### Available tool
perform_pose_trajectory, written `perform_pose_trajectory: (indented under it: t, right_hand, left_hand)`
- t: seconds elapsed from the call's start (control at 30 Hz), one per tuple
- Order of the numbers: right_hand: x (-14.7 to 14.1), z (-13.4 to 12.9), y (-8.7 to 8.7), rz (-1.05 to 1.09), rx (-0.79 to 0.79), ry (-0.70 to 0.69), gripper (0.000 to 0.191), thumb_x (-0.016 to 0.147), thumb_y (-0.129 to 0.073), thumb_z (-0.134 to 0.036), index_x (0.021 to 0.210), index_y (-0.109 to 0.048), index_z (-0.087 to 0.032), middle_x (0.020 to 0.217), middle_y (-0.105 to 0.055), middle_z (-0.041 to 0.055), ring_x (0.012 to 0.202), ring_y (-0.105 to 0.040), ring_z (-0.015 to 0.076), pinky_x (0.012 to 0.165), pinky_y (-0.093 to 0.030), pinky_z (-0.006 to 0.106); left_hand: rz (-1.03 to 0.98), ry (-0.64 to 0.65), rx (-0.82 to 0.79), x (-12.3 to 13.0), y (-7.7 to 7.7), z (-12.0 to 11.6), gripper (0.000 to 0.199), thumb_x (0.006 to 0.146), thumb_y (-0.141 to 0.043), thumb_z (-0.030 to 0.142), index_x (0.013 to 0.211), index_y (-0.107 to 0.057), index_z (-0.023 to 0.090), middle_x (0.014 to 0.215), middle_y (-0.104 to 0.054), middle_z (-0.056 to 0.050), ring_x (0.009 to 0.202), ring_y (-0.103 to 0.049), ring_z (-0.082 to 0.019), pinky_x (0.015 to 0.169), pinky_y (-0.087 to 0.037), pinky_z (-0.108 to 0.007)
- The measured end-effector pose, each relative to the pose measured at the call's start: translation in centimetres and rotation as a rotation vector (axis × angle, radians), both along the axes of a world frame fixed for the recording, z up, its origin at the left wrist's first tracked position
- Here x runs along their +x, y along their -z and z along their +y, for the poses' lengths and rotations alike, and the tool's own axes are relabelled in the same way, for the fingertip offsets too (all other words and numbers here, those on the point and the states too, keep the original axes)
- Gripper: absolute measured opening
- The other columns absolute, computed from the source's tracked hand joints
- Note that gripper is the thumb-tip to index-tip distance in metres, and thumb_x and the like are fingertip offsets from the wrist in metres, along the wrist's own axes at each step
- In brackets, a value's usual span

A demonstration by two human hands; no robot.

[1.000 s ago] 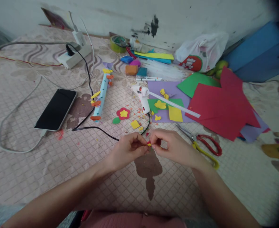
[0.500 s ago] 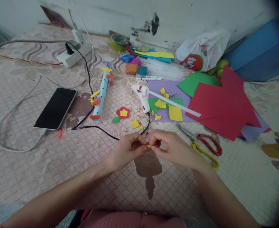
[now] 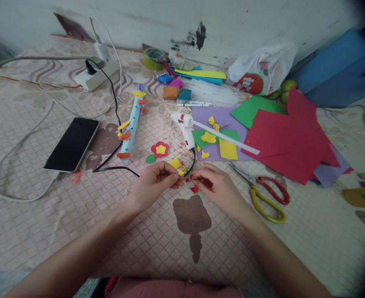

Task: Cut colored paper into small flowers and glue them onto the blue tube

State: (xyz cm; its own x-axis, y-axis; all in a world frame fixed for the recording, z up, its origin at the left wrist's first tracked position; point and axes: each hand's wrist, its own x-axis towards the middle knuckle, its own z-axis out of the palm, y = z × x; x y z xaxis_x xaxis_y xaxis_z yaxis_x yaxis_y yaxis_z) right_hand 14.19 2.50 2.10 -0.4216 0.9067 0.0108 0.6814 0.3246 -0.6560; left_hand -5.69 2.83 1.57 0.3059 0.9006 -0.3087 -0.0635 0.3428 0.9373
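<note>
My left hand is closed, thumb and fingertips together beside a yellow paper square. My right hand makes a pinch a little to the right, over small red scraps. What either pinch holds is too small to make out. Just beyond my hands lie a red flower with a yellow centre and a green leaf cutout. The white glue gun lies on its side with a clear glue stick in its back. Scissors rest open beside my right hand.
A decorated light-blue strip lies left of the flower. Further left are a phone on a cable and a power strip. Coloured sheets spread to the right. The black cord runs toward my left hand.
My hands were together at a small red and yellow piece; now they are apart. The left has moved left and slightly forward, the right slightly back toward the red scraps.
</note>
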Motion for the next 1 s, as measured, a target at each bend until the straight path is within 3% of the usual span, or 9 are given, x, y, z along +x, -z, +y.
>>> perform_pose_trajectory:
  t: [0.17, 0.47, 0.63, 0.83, 1.0]
  right_hand:
    - [-1.3, -0.1, 1.3, -0.144, 0.051, 0.004, 0.012, 0.082, -0.050, -0.010, 0.082, -0.056, -0.020, 0.087, -0.055, 0.0043, 0.079, -0.054, 0.0175, 0.067, -0.042, 0.028]
    - [-1.8, 0.1, 1.5, -0.270, 0.051, 0.001, 0.011, 0.078, -0.050, -0.009, 0.080, -0.053, -0.019, 0.086, -0.054, 0.0050, 0.079, -0.055, 0.0194, 0.064, -0.041, 0.029]
    - [-1.3, 0.2, 0.9, 0.029, -0.038, 0.102, 0.014, 0.076, -0.050, -0.006, 0.077, -0.052, -0.020, 0.079, -0.053, 0.0008, 0.071, -0.052, 0.0145, 0.062, -0.040, 0.026]
    - [-1.3, -0.3, 0.5, 0.603, -0.383, 0.244, 0.004, 0.080, -0.057, -0.021, 0.079, -0.054, -0.020, 0.072, -0.052, -0.0025, 0.063, -0.049, 0.0105, 0.057, -0.039, 0.023]
    - [-2.2, -1.2, 1.3, 0.755, -0.486, 0.309, 0.007, 0.080, -0.061, -0.026, 0.080, -0.057, -0.021, 0.070, -0.052, -0.0041, 0.055, -0.044, 0.0077, 0.050, -0.034, 0.021]
  left_hand:
    - [-0.023, -0.002, -0.052, 0.2, 0.2, -0.2, 0.013, 0.075, -0.063, 0.021, 0.077, -0.054, 0.013, 0.071, -0.066, -0.003, 0.068, -0.065, -0.013, 0.065, -0.051, -0.025]
    - [-0.025, 0.025, -0.042, 0.2, 0.3, -0.3, 0.012, 0.075, -0.063, 0.020, 0.077, -0.054, 0.012, 0.071, -0.064, -0.002, 0.066, -0.063, -0.012, 0.064, -0.051, -0.024]
    - [-0.023, 0.050, -0.030, 0.1, 0.6, -0.4, 0.013, 0.076, -0.063, 0.022, 0.078, -0.055, 0.012, 0.072, -0.063, -0.003, 0.069, -0.062, -0.013, 0.066, -0.050, -0.025]
    - [-0.085, 0.088, -0.014, 0.5, 0.8, -0.8, 0.014, 0.074, -0.065, 0.023, 0.078, -0.059, 0.011, 0.072, -0.061, -0.001, 0.066, -0.057, -0.009, 0.065, -0.046, -0.022]
    - [-0.197, 0.033, -0.041, 0.8, 0.8, -1.1, 0.012, 0.075, -0.065, 0.023, 0.077, -0.060, 0.012, 0.074, -0.061, -0.001, 0.069, -0.055, -0.009, 0.067, -0.043, -0.021]
